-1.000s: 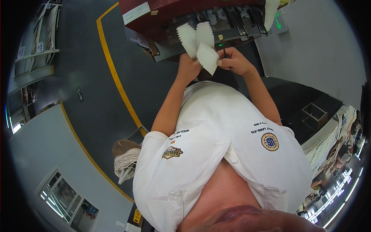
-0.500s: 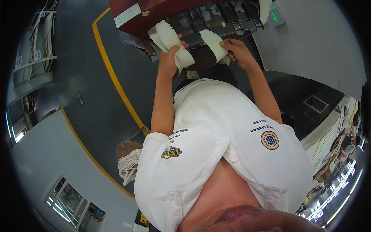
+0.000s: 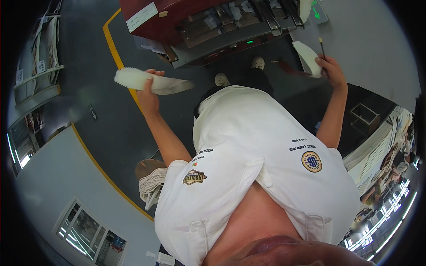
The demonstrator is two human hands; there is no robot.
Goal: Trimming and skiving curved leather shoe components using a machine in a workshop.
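Left grip (image 3: 150,91) closed on a pale saw-edged strip (image 3: 133,79); layer count unclear. Right grip (image 3: 333,72) closed on a similar piece (image 3: 309,60) and a thin dark stick (image 3: 323,48). Both pieces well apart, this side of the red machine (image 3: 182,17). Best handling, I judge: light pinch, teeth uncrushed, stick tip clear.

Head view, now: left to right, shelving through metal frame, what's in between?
Shelving, serrated white material in the left hand, left clog, right clog, serrated white strip in the right hand, metal frame.
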